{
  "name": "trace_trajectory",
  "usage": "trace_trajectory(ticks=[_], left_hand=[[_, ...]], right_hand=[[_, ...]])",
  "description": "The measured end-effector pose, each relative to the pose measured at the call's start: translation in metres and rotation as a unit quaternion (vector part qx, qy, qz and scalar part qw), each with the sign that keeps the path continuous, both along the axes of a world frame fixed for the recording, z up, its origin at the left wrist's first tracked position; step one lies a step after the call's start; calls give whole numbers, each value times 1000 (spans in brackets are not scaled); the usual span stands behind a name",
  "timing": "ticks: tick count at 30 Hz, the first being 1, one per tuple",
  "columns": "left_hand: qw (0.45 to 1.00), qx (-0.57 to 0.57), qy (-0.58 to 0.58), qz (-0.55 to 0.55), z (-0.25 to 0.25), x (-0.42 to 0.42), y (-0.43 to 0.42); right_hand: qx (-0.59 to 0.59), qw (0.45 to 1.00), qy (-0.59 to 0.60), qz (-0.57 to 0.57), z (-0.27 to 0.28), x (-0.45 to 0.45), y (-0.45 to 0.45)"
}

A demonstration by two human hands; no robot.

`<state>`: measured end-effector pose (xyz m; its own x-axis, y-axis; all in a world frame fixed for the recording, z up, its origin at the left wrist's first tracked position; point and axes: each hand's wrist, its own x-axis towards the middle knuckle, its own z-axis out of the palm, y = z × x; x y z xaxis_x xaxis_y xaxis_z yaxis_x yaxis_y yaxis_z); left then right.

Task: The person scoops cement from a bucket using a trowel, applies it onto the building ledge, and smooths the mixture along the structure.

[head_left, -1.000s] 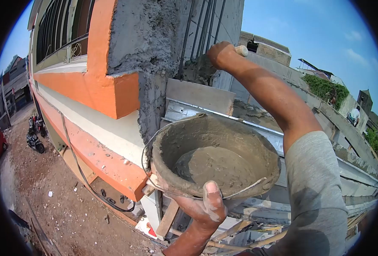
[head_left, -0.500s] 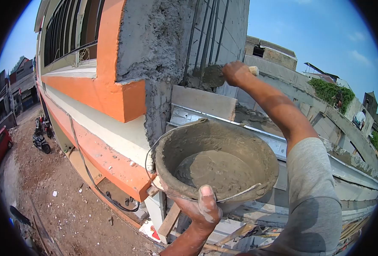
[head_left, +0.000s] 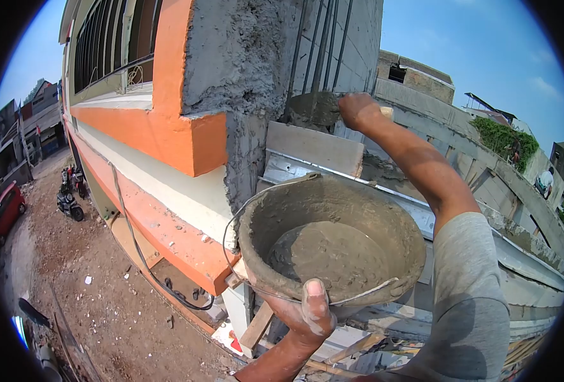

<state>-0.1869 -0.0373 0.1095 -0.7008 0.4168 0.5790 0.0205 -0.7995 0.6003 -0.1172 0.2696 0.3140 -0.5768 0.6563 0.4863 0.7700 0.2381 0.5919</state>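
Observation:
My left hand point(head_left: 310, 312) is closed under the near rim of a mortar-coated bucket point(head_left: 409, 248), its thumb pressed up against the outside. Wet grey mortar point(head_left: 329, 251) lies in the bucket's bottom, and a thin wire handle point(head_left: 364, 291) hangs down across the near side. Beyond the bucket, my right hand point(head_left: 361, 112) is closed around a trowel point(head_left: 323, 109), whose pale handle end sticks out to the right. Mortar covers the trowel blade, which is close to the foot of several upright steel bars point(head_left: 320, 57). Below the blade stands a grey board point(head_left: 313, 148).
A rough concrete column point(head_left: 240, 76) and an orange ledge point(head_left: 205, 146) stand at left. Metal sheeting point(head_left: 517, 251) runs along the right. Far below at left are a dirt road point(head_left: 104, 280), motorbikes point(head_left: 70, 204) and a red car point(head_left: 9, 210). Another person point(head_left: 544, 182) is far off at right.
The view has turned a little, so the scene sits farther right. The trowel blade has shifted slightly at the foot of the bars. My left hand still supports the bucket.

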Motion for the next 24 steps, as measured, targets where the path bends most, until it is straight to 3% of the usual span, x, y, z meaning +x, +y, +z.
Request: trace_trajectory(ticks=[4,7,14,18,22,24], left_hand=[[1000,-2,21,-4,-1,-1,-1],[999,5,38,-14,-7,-3,2],[1000,10,11,14,0,-1,-2],[999,-1,3,33,3,3,1],[998,1,39,51,-2,1,6],[997,2,46,56,-1,0,5]], right_hand=[[-39,998,-34,-34,29,23,-22],[45,998,39,10,25,34,-12],[-38,999,20,-24,5,12,-11],[-8,996,85,-12,6,36,-7],[-8,1000,20,10,-8,21,-3],[-22,999,45,12,-5,21,-12]])
